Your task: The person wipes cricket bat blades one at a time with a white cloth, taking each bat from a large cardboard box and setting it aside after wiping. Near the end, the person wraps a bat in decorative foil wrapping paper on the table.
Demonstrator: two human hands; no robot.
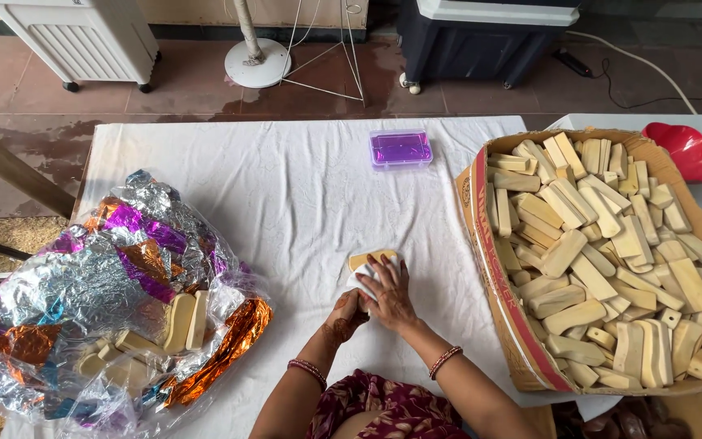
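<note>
Bar [365, 259]: one tan block, held at mid-desk just ahead of the person, half covered by a white cloth [367, 280]. Only its far end shows.

Right hand [387, 294]: lies on top of cloth and bar, fingers [377, 276] spread and curled over them, pressing down.

Left hand [348, 313]: closed beside the cloth's near edge, fingers pressed together, seemingly gripping the cloth's tail; what is inside the fist cannot be told.

Desk [302, 187]: covered in a white sheet.

Box [493, 284]: cardboard, right of the hands, heaped with similar tan bars.

Foil [83, 284]: crinkled silver, purple and orange sheeting on the left, holding a few bars.

Case [400, 148]: small, purple, clear-lidded, far centre, well apart from the hands.

Bowl [688, 150]: red, beyond the box.

Risks, as judged:
- Bar may slip out of the cloth and skid over the sheet, since only one end is covered.
- Hard rubbing may drag and bunch the sheet.
- The heap stands above the box's rim; a knock from the right arm could tip bars out.
- Foil overhangs the desk's left edge, so bars there may slide to the floor.
</note>
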